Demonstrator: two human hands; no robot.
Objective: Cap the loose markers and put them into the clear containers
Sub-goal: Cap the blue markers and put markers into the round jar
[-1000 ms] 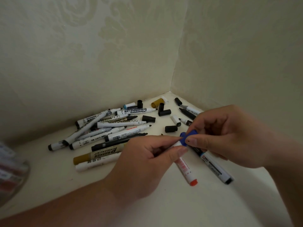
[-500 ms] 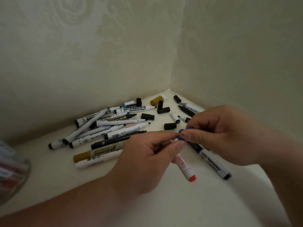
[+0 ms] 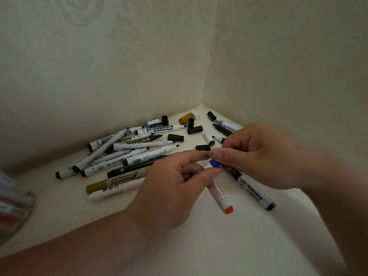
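front: bare surface [image 3: 199,246] – open | back corner: marker pile [image 3: 127,154] + walls [image 3: 278,66] block

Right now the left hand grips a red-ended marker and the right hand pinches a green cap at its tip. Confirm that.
Wrong on one point: the cap is blue, not green. The head view shows the left hand gripping the red-ended marker while the right hand pinches the blue cap at its tip.

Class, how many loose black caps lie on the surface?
6 black caps: one behind the pile, two touching beside the gold cap, one by the right wall, one at the pile's right edge, one near the right hand. Others may be hidden.
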